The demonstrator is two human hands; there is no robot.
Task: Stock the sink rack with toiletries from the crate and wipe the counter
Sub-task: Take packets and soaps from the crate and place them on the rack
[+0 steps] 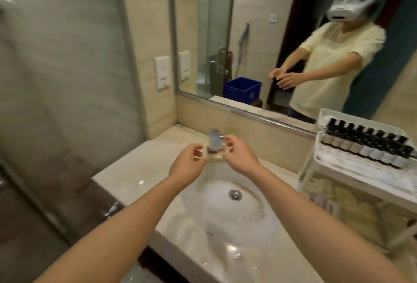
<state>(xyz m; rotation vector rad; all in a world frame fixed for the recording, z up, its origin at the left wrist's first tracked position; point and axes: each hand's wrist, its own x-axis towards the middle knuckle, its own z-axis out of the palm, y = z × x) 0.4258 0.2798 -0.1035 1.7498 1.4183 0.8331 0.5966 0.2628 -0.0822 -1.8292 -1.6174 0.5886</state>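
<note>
Left grip [191, 165], right grip [240, 155], outstretched above sink [225, 221]

A white rack [352, 169] stands at the right of the frame. Small dark-capped bottles [365, 145] stand upright in a row on its top shelf.

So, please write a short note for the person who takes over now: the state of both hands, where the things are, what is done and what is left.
Left hand: raised above the white oval sink, fingers curled near the chrome tap. The picture is blurred, so a grip cannot be confirmed.
Right hand: at the other side of the tap, the same doubt.
White plastic rack, right on the beige stone counter: its top shelf holds a row of small dark-capped bottles; packets lie on the lower shelf.
Blue plastic crate: seen only in the mirror, behind the person.
Done: the bottle row is stocked.
Left: wiping the counter, probably; no cloth is visible.
</note>
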